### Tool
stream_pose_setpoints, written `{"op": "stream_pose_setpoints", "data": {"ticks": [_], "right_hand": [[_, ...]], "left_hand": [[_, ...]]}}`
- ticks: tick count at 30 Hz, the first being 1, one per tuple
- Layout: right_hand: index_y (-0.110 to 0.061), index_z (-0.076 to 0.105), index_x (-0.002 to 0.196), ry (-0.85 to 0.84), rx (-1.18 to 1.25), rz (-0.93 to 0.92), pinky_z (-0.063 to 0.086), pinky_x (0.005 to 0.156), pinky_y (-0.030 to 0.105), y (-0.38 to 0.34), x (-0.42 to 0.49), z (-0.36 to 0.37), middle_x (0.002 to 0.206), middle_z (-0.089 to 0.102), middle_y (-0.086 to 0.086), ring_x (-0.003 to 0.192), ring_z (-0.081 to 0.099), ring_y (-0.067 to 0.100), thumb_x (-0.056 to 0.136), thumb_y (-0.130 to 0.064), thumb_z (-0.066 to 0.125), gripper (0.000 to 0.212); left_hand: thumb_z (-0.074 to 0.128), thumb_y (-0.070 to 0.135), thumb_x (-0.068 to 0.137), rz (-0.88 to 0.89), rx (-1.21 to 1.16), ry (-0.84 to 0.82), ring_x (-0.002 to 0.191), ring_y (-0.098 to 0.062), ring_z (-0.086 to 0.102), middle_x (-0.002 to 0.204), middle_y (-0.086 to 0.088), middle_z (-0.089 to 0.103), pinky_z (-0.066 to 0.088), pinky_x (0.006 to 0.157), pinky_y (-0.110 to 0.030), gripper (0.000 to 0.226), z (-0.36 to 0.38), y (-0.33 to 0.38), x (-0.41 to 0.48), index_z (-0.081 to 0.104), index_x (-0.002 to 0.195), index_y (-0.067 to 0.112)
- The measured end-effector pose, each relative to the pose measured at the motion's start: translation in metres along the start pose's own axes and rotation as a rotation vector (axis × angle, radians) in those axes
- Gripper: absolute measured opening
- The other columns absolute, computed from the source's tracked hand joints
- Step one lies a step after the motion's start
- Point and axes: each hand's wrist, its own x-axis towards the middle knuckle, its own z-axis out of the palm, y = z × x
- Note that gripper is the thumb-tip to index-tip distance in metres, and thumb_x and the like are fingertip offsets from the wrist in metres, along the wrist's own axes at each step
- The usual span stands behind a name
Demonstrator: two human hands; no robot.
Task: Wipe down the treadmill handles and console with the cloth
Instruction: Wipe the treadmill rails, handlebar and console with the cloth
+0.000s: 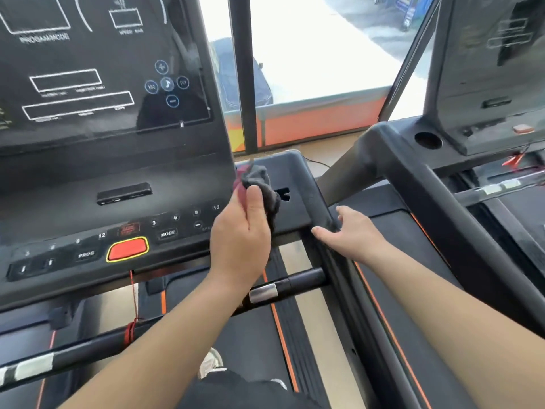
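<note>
Crumpled grey cloth (pixel 261 182) beside console (pixel 88 172)

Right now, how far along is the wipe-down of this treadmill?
Done: nothing confirmable; no surface looks plainly wiped. In hand: the left hand grips the cloth on the console at its right corner, and the right hand rests on the side handle. Left: that handle looks dusty; front bar and button panel likely await.

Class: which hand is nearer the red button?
Left. The left hand, holding the cloth, is just right of the red button; the right hand lies farther right, touching the handle.
</note>
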Motion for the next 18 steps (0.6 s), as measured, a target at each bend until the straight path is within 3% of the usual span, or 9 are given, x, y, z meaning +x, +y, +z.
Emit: {"op": "stream_pose_setpoints", "data": {"ticks": [2, 4, 7, 10, 13, 18], "right_hand": [[-0.013, 0.055, 0.125, -0.018, 0.015, 0.025, 0.049, 0.092, 0.038, -0.002, 0.011, 0.005, 0.119, 0.061, 0.003, 0.114, 0.058, 0.023, 0.084, -0.055, 0.071, 0.061], [-0.021, 0.057, 0.114, -0.018, 0.031, 0.033, 0.051, 0.090, 0.037, -0.005, 0.021, 0.008, 0.112, 0.063, -0.003, 0.108, 0.060, 0.020, 0.077, -0.060, 0.071, 0.056], [-0.026, 0.057, 0.109, -0.029, -0.006, 0.031, 0.055, 0.087, 0.039, -0.007, 0.038, 0.010, 0.105, 0.065, -0.008, 0.103, 0.063, 0.019, 0.071, -0.064, 0.069, 0.055], [-0.025, 0.052, 0.109, -0.066, -0.122, 0.070, 0.054, 0.083, 0.039, -0.013, 0.050, 0.008, 0.105, 0.064, -0.008, 0.100, 0.063, 0.023, 0.070, -0.065, 0.070, 0.059], [-0.024, 0.048, 0.107, -0.089, -0.233, 0.112, 0.051, 0.081, 0.037, -0.022, 0.061, 0.006, 0.107, 0.064, -0.004, 0.100, 0.063, 0.025, 0.074, -0.056, 0.070, 0.052], [-0.023, 0.040, 0.109, -0.161, -0.289, 0.154, 0.043, 0.077, 0.033, -0.030, 0.076, -0.002, 0.099, 0.052, -0.007, 0.092, 0.052, 0.021, 0.072, -0.052, 0.078, 0.060]], "left_hand": [[0.030, 0.048, 0.108, 0.204, 0.258, -0.065, 0.102, -0.014, 0.060, 0.108, 0.012, 0.068, 0.049, 0.087, -0.039, 0.038, 0.013, 0.001, 0.012, 0.060, 0.122, 0.031], [0.018, 0.055, 0.103, 0.308, 0.689, -0.255, 0.132, -0.028, 0.045, 0.140, -0.002, 0.056, 0.044, 0.104, -0.045, 0.060, 0.037, -0.018, 0.023, 0.045, 0.148, 0.026], [0.008, 0.060, 0.101, 0.132, 1.014, -0.613, 0.156, -0.038, 0.002, 0.171, -0.013, 0.009, 0.009, 0.125, -0.051, 0.068, 0.069, -0.057, 0.039, 0.016, 0.162, 0.031], [0.011, 0.061, 0.103, 0.135, 1.038, -0.644, 0.155, -0.037, -0.019, 0.170, -0.010, -0.018, -0.005, 0.126, -0.052, 0.066, 0.084, -0.076, 0.065, -0.003, 0.162, 0.037], [0.011, 0.065, 0.100, 0.109, 1.036, -0.659, 0.152, -0.035, -0.030, 0.167, -0.010, -0.028, -0.011, 0.124, -0.053, 0.070, 0.097, -0.077, 0.105, -0.009, 0.161, 0.038], [0.008, 0.068, 0.098, 0.096, 1.057, -0.711, 0.150, -0.035, -0.033, 0.164, -0.009, -0.034, -0.018, 0.121, -0.055, 0.072, 0.112, -0.080, 0.177, -0.019, 0.158, 0.040]]}}
